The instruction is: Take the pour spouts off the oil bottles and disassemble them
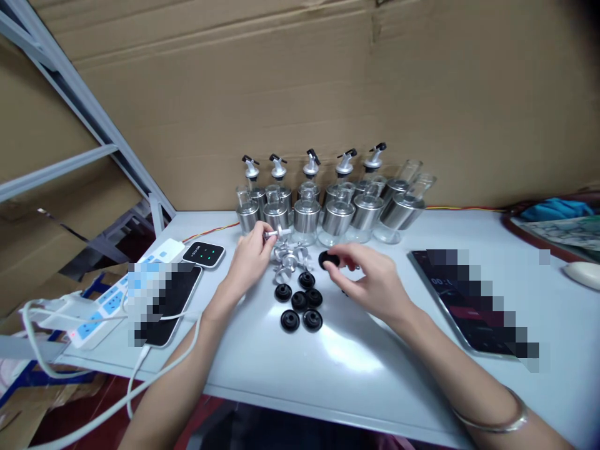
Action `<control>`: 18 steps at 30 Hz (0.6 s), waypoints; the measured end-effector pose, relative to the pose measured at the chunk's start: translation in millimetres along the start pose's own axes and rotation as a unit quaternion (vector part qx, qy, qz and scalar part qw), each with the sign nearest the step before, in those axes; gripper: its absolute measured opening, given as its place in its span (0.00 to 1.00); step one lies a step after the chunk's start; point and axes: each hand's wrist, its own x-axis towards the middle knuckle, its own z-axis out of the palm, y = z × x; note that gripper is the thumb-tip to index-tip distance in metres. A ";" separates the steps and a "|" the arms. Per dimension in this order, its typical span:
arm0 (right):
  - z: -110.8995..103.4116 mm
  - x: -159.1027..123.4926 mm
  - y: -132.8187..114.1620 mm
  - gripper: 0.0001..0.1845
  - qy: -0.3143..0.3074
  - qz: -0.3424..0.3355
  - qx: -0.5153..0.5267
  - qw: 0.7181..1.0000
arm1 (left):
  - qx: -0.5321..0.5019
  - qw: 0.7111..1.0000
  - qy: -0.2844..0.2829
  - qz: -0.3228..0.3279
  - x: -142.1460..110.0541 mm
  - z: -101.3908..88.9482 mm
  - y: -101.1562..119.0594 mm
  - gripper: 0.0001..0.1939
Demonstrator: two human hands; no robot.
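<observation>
My left hand (255,250) pinches a silver pourer spout (280,232) just above a small heap of similar silver spouts (289,257). Between the thumb and fingers of my right hand (370,275) is a round black stopper (327,260), held a little above the table. Several more black stoppers (300,301) lie in a loose cluster below the heap. Behind my hands stand glass bottles with steel sleeves (307,215) in two rows. Back-row bottles carry silver pourers with black flip tips (311,162); the front ones have bare glass necks.
At the left lie a power strip (112,300), a phone (180,300) with white cables and a small black device (204,254). A large phone or tablet (469,306) lies at the right. Cardboard (304,94) walls the table's back edge.
</observation>
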 end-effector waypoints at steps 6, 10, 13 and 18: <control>4.9 -2.8 12.6 0.06 -0.245 0.025 -0.038 0.968 | 0.070 0.995 -0.051 -0.046 -1.9 7.0 -6.6 0.05; 4.6 -3.6 17.8 0.10 -0.286 0.004 -0.035 0.958 | 0.085 0.992 -0.076 -0.045 -2.5 7.5 -10.1 0.08; 3.3 -3.5 17.1 0.10 -0.303 0.038 -0.021 0.952 | 0.117 0.987 -0.104 -0.042 -2.9 7.3 -11.8 0.11; 3.3 -2.8 13.7 0.14 -0.298 0.064 0.014 0.952 | 0.136 0.981 -0.135 -0.026 -5.7 7.7 -14.0 0.18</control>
